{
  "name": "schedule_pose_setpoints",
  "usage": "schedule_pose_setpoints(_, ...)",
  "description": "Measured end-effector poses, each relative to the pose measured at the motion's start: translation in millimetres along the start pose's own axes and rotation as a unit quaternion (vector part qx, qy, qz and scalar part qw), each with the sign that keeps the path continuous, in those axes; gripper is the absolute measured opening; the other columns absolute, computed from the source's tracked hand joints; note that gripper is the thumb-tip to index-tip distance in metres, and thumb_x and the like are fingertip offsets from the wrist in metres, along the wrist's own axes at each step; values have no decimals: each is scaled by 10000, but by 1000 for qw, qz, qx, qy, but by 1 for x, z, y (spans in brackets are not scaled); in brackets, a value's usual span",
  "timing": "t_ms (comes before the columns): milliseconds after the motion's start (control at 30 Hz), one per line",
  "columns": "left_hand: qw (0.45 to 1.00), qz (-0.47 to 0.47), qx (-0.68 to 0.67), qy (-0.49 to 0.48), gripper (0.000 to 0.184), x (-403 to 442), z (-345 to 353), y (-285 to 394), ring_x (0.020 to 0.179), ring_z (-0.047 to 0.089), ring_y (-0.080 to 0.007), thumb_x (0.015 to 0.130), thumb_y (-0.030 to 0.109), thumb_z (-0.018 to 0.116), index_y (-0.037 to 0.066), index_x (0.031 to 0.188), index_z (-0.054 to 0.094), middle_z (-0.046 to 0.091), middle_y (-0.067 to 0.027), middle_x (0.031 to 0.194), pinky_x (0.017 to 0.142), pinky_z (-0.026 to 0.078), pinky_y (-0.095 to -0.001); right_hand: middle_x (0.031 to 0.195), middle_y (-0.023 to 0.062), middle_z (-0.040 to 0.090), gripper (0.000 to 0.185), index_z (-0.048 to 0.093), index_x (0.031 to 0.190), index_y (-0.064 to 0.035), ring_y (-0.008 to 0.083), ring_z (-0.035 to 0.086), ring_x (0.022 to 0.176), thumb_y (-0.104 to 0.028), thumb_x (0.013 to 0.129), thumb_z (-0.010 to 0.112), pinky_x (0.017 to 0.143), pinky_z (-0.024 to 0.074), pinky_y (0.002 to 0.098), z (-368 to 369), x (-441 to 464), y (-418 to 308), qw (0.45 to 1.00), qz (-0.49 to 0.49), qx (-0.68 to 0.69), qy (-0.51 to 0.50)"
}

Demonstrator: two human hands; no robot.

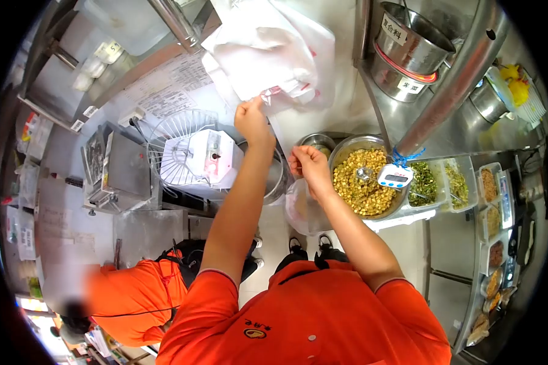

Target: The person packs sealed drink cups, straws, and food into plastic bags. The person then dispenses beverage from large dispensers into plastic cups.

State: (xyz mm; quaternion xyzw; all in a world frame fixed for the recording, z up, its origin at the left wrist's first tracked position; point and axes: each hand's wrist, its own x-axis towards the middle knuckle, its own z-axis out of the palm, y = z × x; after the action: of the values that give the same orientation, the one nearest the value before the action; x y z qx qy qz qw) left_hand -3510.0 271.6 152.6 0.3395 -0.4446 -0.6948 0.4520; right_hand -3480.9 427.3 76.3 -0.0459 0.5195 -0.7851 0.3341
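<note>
Taking hold of the bag (pixel 271 52) hanging ahead looks the step: left fingers (pixel 247 109) pinch its lower edge; right fingers (pixel 299 156) curl beside the bowl (pixel 354 141), fully closed or empty I cannot tell; pulling calls for firmness

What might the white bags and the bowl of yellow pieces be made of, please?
White bags: probably thin, slightly glossy plastic film, going by creases and see-through edges. Bowl: likely smooth stainless steel, judging by its shiny grey rim.
</note>
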Motion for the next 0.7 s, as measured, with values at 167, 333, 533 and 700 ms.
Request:
schedule_pose_setpoints(167, 992, 27, -62, -106, 247, -54, -37, -3, 624, 425, -55, 860, 6, 739, 98, 781, 524, 485, 55, 679, 604, 361, -224, 908, -11, 647, 247, 635, 991, -114, 68, 599, 811, -358, 1023, 650, 730, 537, 246, 31, -13, -43, 994, -53, 90, 26)
schedule_pose_setpoints(333, 985, 5, -22, -174, 265, -79, -40, 38, 735, 587, -59, 867, -9, 782, 43, 1042, 591, 688, -21, 845, 635, 416, -216, 779, -8, 643, 261, 659, 896, -67, 82, 592, 662, -301, 1009, 677, 688, 561, 233, 36, -16, -59, 988, -109, 110, 6)
schedule_pose_setpoints(533, 963, -13, 64, -260, 127, -58, -52, 40, 748, 614, -55, 888, 43, 782, 31, 912, 658, 720, -44, 871, 657, 444, -217, 752, 22, 668, 289, 674, 847, -40, 73, 583, 612, -281, 1007, 683, 577, 487, 229, 41, -19, -68, 985, -81, 147, 28)
schedule_pose_setpoints(700, 962, 40, 104, -248, 108, -48, -51, 23, 702, 595, -60, 904, 63, 765, 36, 899, 661, 686, -22, 821, 627, 440, -223, 686, 38, 659, 345, 682, 810, -24, 90, 581, 574, -290, 1026, 647, 544, 465, 254, 18, 6, -38, 990, -138, 18, 36)
